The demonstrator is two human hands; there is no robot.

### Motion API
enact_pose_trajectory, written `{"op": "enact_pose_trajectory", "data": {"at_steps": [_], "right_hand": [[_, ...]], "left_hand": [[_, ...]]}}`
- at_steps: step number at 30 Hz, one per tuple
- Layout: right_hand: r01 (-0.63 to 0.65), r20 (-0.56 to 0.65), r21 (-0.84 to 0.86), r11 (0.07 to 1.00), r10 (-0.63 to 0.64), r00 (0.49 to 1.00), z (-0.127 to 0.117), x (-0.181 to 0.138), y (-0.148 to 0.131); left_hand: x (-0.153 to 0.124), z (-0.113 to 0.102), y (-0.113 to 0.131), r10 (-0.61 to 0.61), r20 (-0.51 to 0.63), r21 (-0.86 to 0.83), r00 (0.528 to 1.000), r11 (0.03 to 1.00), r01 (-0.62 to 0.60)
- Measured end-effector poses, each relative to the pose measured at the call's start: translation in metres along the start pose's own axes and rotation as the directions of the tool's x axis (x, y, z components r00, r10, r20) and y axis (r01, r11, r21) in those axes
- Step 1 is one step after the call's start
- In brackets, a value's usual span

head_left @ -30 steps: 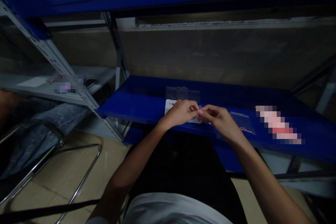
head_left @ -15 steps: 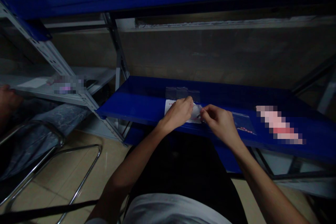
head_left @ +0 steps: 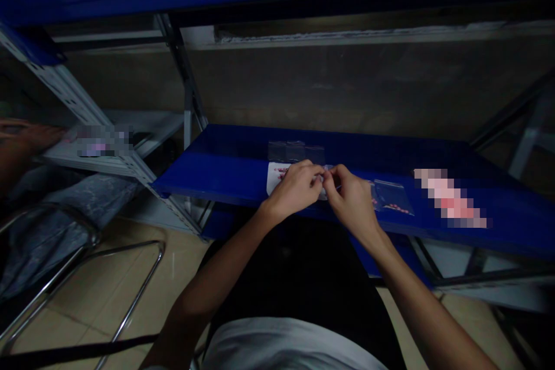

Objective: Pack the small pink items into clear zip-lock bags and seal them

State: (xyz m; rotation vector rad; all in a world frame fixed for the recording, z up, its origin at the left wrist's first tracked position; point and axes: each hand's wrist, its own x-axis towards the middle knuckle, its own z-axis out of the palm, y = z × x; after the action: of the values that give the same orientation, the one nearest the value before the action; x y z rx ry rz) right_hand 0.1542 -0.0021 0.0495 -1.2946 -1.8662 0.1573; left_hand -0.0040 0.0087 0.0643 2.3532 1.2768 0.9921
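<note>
Chair legs of chrome (head_left: 130, 277) stood far to your left on the tiled floor, beside the blue shelf (head_left: 229, 162). Your left hand (head_left: 295, 188) rested over the white sheet (head_left: 274, 176) at the shelf's front edge, fingers pinched together on a small clear bag (head_left: 324, 180) that your right hand (head_left: 351, 199) also pinched, fingertips nearly touching. Further right, another clear bag (head_left: 392, 199) with red bits lay flat on the shelf.

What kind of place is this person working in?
Probably a stockroom or small packing area, dimly lit. A blue metal shelf on slotted steel uprights serves as the workbench, small clear zip bags lie on it, and both hands work a little bag over a white sheet.
</note>
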Motion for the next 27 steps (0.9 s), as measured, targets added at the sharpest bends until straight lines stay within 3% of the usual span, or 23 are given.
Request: {"op": "enact_pose_trajectory", "data": {"at_steps": [4,8,11,13,16,18,20,22,24,27], "right_hand": [[0.016,-0.027,-0.024,1.0,-0.017,1.0,-0.002,-0.001,-0.002],[0.028,-0.007,-0.089,0.996,-0.029,1.0,-0.001,-0.007,-0.01],[-0.004,0.015,0.107,0.994,0.002,1.0,0.0,-0.009,-0.015],[-0.071,-0.075,0.252,0.965,0.092,0.993,0.001,-0.007,-0.012],[-0.158,-0.239,0.36,0.919,0.254,0.937,0.005,0.002,0.004],[-0.28,-0.125,0.493,0.824,0.386,0.914,0.007,0.009,0.017],[-0.473,0.2,0.651,0.594,0.466,0.862,0.007,0.013,0.027],[-0.625,0.491,0.699,0.348,0.401,0.773,0.004,0.015,0.033],[-0.675,0.598,0.701,0.23,0.325,0.732,0.001,0.015,0.035],[-0.665,0.592,0.71,0.231,0.314,0.742,0.001,0.012,0.037]], "left_hand": [[0.002,-0.004,-0.007,-0.05,-0.012,-0.134,0.999,0.99,0.048],[-0.001,-0.009,-0.007,-0.017,0.05,-0.092,0.999,0.996,0.021],[-0.003,-0.013,-0.006,-0.02,0.101,-0.09,0.995,0.996,0.029],[-0.002,-0.017,-0.008,-0.052,0.074,-0.106,0.996,0.993,0.06],[0.0,-0.02,-0.014,-0.123,0.057,-0.229,0.991,0.964,0.133],[0.002,-0.019,-0.02,-0.171,0.064,-0.348,0.983,0.919,0.182],[0.003,-0.017,-0.026,-0.19,0.054,-0.437,0.98,0.878,0.195],[0.004,-0.015,-0.031,-0.188,0.051,-0.487,0.981,0.853,0.189],[0.004,-0.013,-0.035,-0.198,0.074,-0.524,0.977,0.826,0.207],[0.004,-0.012,-0.038,-0.232,0.12,-0.58,0.965,0.772,0.258]]}}
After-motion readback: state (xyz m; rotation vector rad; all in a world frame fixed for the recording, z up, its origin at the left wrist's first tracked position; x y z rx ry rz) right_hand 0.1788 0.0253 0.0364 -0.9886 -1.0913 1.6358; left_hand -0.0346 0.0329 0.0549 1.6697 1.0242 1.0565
